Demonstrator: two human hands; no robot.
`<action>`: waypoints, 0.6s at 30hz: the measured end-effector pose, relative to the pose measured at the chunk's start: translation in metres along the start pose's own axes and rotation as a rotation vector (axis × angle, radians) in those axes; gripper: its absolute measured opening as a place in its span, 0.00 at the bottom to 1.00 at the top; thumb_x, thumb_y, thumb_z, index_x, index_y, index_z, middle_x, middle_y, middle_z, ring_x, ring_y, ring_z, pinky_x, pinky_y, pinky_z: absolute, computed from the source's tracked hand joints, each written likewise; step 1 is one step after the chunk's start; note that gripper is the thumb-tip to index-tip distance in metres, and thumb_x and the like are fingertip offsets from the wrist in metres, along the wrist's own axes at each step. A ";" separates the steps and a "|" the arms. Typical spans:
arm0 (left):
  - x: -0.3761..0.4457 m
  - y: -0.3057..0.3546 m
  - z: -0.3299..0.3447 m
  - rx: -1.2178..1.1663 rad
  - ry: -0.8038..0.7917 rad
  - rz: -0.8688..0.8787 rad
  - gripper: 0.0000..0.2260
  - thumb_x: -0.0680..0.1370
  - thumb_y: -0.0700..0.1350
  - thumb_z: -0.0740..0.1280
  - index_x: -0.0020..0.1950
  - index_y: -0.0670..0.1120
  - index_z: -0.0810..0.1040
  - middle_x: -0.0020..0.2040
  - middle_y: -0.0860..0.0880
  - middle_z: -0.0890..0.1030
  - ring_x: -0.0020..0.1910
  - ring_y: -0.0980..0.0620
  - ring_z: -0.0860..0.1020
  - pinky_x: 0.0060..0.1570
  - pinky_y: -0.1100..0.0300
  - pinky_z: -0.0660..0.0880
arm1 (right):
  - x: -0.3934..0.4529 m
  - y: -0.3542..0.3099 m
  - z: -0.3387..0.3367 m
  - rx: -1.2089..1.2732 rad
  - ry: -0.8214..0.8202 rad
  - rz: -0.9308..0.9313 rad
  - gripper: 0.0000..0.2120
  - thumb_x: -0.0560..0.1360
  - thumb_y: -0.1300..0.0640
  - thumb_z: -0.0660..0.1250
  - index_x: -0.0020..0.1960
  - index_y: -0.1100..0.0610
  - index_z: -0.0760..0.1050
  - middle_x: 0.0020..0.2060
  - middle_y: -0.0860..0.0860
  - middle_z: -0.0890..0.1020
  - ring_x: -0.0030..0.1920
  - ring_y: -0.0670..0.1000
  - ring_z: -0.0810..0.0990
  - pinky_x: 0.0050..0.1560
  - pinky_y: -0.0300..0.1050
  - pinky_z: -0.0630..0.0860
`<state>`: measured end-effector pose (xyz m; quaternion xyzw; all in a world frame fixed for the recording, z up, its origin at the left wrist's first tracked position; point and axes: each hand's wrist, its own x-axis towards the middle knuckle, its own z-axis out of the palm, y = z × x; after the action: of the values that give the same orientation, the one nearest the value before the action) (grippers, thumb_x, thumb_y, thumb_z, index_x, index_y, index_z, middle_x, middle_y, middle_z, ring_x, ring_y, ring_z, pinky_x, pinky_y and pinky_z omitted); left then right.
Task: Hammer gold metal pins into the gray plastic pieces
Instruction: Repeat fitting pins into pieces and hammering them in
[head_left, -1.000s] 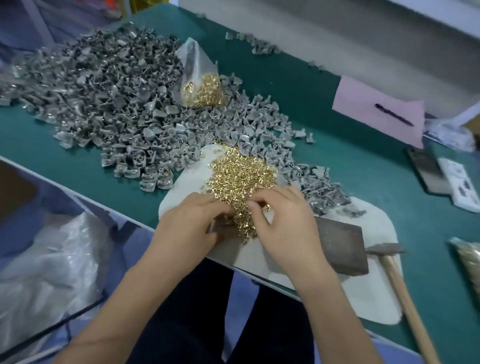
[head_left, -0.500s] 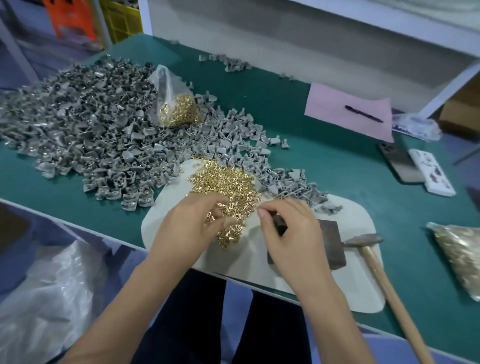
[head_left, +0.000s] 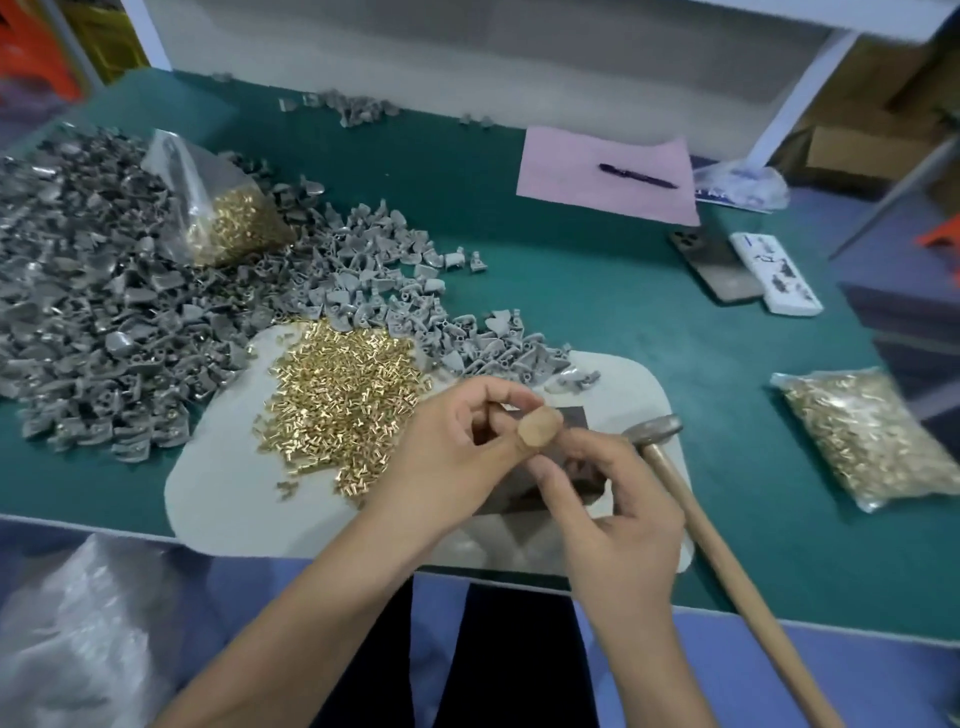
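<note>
A loose heap of gold pins (head_left: 343, 395) lies on the white mat (head_left: 628, 374), beside a large pile of gray plastic pieces (head_left: 104, 312). My left hand (head_left: 457, 452) and my right hand (head_left: 618, 504) meet just above a dark metal block (head_left: 574, 415). Both hands have curled fingers. A tan-wrapped fingertip (head_left: 540, 427) of my right hand touches my left fingers. Whatever sits between the fingers is blurred and hidden. The hammer (head_left: 652, 428) lies on the mat right of my hands, untouched, its wooden handle running toward the near right.
An open bag of gold pins (head_left: 228, 218) rests on the gray pile. A sealed bag of pins (head_left: 872, 436) lies at the right. Farther back are a pink sheet (head_left: 571, 171) with a pen (head_left: 636, 175), a phone (head_left: 711, 265) and a white box (head_left: 774, 273).
My left hand has left the gold pin heap and moved right. My right hand rose off the block to meet it. The hammer stayed put.
</note>
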<state>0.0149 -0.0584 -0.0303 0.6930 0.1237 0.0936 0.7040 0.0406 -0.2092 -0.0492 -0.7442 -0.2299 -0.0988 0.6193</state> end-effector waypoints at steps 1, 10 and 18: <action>0.004 0.001 0.005 -0.003 -0.011 -0.002 0.11 0.72 0.55 0.77 0.47 0.51 0.83 0.33 0.57 0.80 0.30 0.63 0.75 0.31 0.72 0.68 | 0.001 0.002 -0.004 -0.027 0.027 -0.028 0.05 0.74 0.55 0.74 0.50 0.51 0.83 0.43 0.47 0.83 0.44 0.49 0.82 0.47 0.36 0.75; 0.034 0.011 0.042 0.278 -0.198 0.054 0.08 0.75 0.52 0.74 0.41 0.49 0.84 0.35 0.55 0.84 0.33 0.61 0.80 0.37 0.66 0.75 | 0.009 0.029 -0.039 -0.205 0.144 -0.108 0.03 0.74 0.59 0.71 0.46 0.53 0.82 0.43 0.39 0.81 0.46 0.51 0.81 0.47 0.52 0.76; 0.103 0.003 0.042 1.170 -0.132 0.204 0.14 0.78 0.52 0.71 0.63 0.57 0.78 0.53 0.56 0.80 0.55 0.53 0.78 0.50 0.56 0.74 | 0.011 0.048 -0.045 -0.272 0.250 -0.090 0.03 0.74 0.61 0.69 0.46 0.54 0.78 0.43 0.38 0.77 0.42 0.49 0.77 0.44 0.41 0.72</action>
<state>0.1259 -0.0666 -0.0310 0.9784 0.0434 0.0340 0.1992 0.0788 -0.2560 -0.0773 -0.7921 -0.1688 -0.2480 0.5316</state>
